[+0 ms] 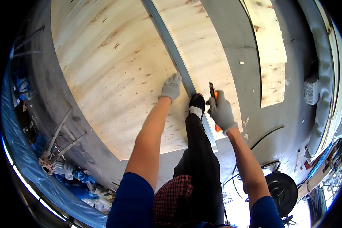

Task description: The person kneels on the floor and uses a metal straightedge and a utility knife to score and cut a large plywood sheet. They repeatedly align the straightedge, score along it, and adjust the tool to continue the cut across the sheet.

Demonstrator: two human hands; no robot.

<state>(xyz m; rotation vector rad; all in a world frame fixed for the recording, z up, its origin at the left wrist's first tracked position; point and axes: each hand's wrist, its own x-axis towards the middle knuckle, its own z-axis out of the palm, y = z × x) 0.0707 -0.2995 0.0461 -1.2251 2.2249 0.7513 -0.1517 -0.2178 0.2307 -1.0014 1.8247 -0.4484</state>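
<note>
A large plywood sheet [114, 72] lies on the floor. Across it runs a long grey metal straightedge [171, 47], and a black shoe [197, 101] on my foot is set on this bar. My left hand [171, 87], in a grey glove, rests on the plywood with its fingers extended at the bar's left edge. On the other side of the bar, my gloved right hand [221, 111] is closed around an orange and black utility knife [216, 94]. The knife's dark front end points away from me, above the narrower plywood part; whether its blade touches the wood cannot be told.
A narrow plywood strip [269, 57] lies on the floor to the right. Beyond it are a grey block [311, 90] and a long padded grey roll [322, 76]. A black cable [268, 133] and a round black stool seat [280, 193] are near right. Blue plastic sheeting [38, 182] borders the left.
</note>
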